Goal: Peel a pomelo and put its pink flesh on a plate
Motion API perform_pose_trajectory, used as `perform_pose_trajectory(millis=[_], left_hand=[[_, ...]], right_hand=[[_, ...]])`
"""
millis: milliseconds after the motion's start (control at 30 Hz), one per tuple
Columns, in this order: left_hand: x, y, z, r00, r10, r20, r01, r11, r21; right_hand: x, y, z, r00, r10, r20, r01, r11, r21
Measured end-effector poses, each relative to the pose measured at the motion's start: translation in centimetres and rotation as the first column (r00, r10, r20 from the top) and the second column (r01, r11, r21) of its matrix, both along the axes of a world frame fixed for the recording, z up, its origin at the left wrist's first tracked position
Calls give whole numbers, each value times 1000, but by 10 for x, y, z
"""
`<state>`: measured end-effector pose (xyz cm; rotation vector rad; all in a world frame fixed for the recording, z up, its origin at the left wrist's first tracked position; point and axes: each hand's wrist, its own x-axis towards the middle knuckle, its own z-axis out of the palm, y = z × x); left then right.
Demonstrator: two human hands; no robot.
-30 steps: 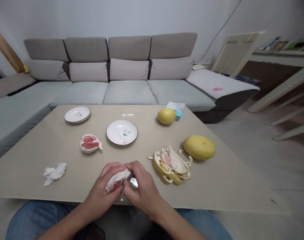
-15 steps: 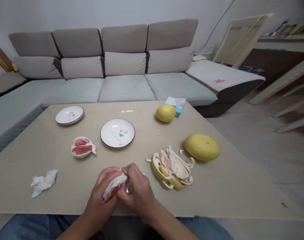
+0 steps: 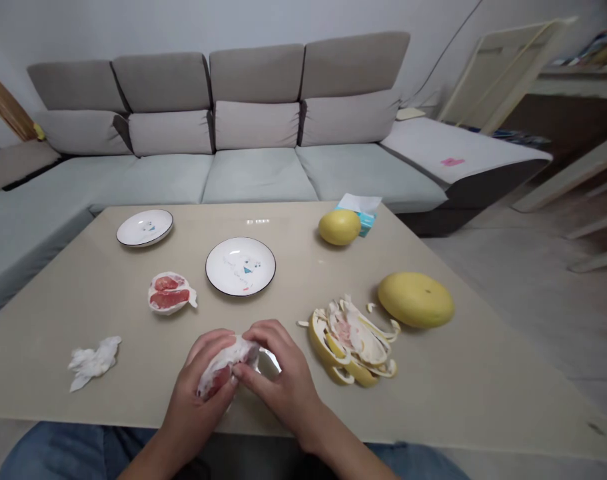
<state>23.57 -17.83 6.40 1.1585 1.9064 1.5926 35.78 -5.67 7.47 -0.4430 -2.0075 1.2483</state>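
Best done low over the desk [image 3: 458,373], near its front edge: left hand [image 3: 196,390] clamped around the pomelo segment [image 3: 222,367], red flesh cradled; right hand [image 3: 278,377] pinching the white membrane at the top, peeling gently to avoid tearing pulp. Hidden behind knuckles: pinch point, segment's underside, most fingertips.
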Motion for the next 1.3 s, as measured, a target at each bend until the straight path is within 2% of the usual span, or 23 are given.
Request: perform_pose_trajectory(millis=[267,433,567,867,1100,1200,1300], left_hand=[[10,-4,-5,986,97,136,-89,994,-65],[19,-4,0,975,93,204,-68,989,-128],[21,-2,3,976,78,202,-57,993,-107],[20,0,3,974,36,223,-27,999,-43],[19,0,-2,952,-26,305,37,999,-29],[20,2,0,959,3,284,9,999,-40],[21,7,5,978,80,194,-75,997,-34]], right_hand=[[-5,-15,-7,990,-127,-57,130,991,41],[-13,-30,-15,952,-255,-167,256,967,-20],[-16,-36,-14,931,-317,-178,317,948,-33],[-13,-37,-13,923,-294,-248,309,951,24],[-13,-39,-8,919,-300,-254,326,943,67],[-12,-36,-9,918,-301,-259,333,939,90],[-10,-28,-8,919,-298,-258,340,931,134]])
